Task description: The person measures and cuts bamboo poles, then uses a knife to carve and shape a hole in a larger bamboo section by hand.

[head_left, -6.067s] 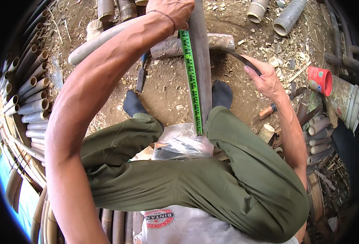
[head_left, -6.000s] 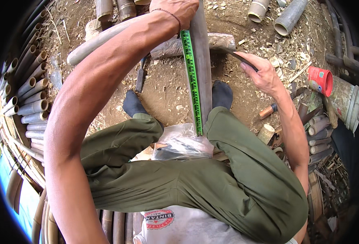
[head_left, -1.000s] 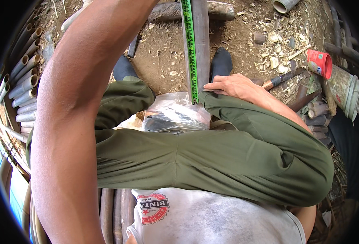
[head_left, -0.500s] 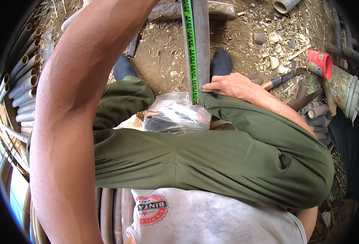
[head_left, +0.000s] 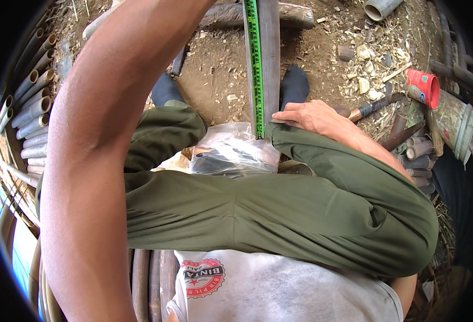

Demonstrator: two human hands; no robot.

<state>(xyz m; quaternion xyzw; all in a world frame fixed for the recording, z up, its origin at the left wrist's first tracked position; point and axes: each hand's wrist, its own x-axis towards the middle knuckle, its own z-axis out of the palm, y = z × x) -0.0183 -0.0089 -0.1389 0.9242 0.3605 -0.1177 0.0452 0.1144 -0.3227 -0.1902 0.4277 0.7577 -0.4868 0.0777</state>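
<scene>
A long grey-brown bamboo strip (head_left: 270, 59) runs from the upper edge of the view down between my knees. Along its left side lies a bright green measuring tape (head_left: 254, 64), its end close to the strip's near end. My right hand (head_left: 306, 115) rests on my right knee, fingers stretched toward the strip's lower right edge. Its fingertips are at or just beside that edge; I cannot tell whether they touch. My left arm reaches up and forward past the top of the view, so the left hand is out of sight.
A clear plastic bag (head_left: 231, 150) with dark contents lies below the strip. To the right are a blade with a wooden handle (head_left: 357, 114), a red can (head_left: 422, 88) and a dirty white bucket (head_left: 453, 126). Bamboo poles (head_left: 30, 110) are stacked left; wood chips (head_left: 364, 83) litter the ground.
The whole view has shifted slightly, with the strip and tape a little farther right. My right hand's fingers look slightly more drawn in; it stays on the knee.
</scene>
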